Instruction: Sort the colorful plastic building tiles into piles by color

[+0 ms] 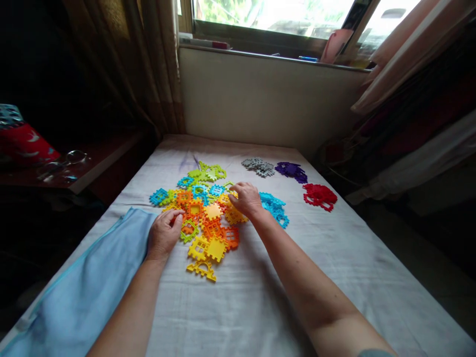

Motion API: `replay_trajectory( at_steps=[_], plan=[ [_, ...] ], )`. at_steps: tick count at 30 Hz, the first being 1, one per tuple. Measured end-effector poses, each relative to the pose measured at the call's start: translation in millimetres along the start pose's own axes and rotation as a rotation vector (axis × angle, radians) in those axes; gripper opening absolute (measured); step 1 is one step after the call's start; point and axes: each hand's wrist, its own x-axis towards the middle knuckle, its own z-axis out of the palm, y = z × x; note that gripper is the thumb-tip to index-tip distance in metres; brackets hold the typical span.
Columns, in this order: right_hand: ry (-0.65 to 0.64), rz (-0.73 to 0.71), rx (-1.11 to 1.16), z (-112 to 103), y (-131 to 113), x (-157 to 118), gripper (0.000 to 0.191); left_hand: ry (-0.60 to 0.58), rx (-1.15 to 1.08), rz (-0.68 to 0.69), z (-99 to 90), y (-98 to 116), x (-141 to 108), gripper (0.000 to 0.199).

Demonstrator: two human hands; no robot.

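A mixed heap of interlocking plastic building tiles in orange, yellow, blue and lime green lies on the white-covered table. My left hand rests at the heap's left edge, fingers loosely bent over orange and yellow tiles and thumb apart; I see nothing held in it. Over the right side of the heap, my right hand has its thumb and fingers bent together. A lime-green tile shows by its fingertips, but what they grip is hidden. A yellow arched piece lies nearest me.
Separate piles hold lime-green, grey, purple, red and blue tiles. A light blue cloth covers the table's left side. Glasses lie on a dark side surface. A window wall stands behind.
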Motion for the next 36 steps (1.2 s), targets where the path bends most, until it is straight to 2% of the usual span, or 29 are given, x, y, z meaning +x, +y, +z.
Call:
replay_trajectory(
  at_steps=[4,7,11,15,19,21,24,28,31,33,36],
  plan=[
    [-0.133,-0.044,-0.062,11,-22,32,0.036,0.007,-0.018,0.000,0.7,-1,-1,0.030],
    [-0.217,-0.034,-0.096,15,-28,51,0.037,0.004,-0.017,-0.002,1.0,-1,-1,0.030],
    [-0.263,-0.008,-0.099,18,-30,65,0.037,-0.001,-0.010,-0.016,1.4,-2,-1,0.029],
    [-0.217,0.007,-0.083,16,-35,66,0.046,-0.010,0.000,-0.020,0.5,-2,0,0.027],
    [-0.081,0.043,0.002,13,-31,57,0.040,-0.015,0.001,-0.015,-1.4,0,1,0.029],
    [0.029,0.094,0.141,10,-20,49,0.034,-0.018,0.000,-0.018,-2.0,1,1,0.029],
    [0.136,0.181,0.388,3,14,23,0.029,-0.021,-0.004,-0.019,-2.2,2,1,0.030],
    [0.146,0.296,0.609,-8,72,-31,0.032,-0.018,-0.004,-0.025,-2.3,4,2,0.032],
    [0.144,0.387,0.670,-11,104,-66,0.032,-0.027,0.001,-0.023,-2.8,4,2,0.032],
    [0.137,0.415,0.655,-11,114,-79,0.030,-0.030,0.011,-0.020,-3.1,4,2,0.031],
    [0.101,0.400,0.585,-10,112,-84,0.026,-0.026,0.030,-0.022,-3.2,3,1,0.031]
  ],
)
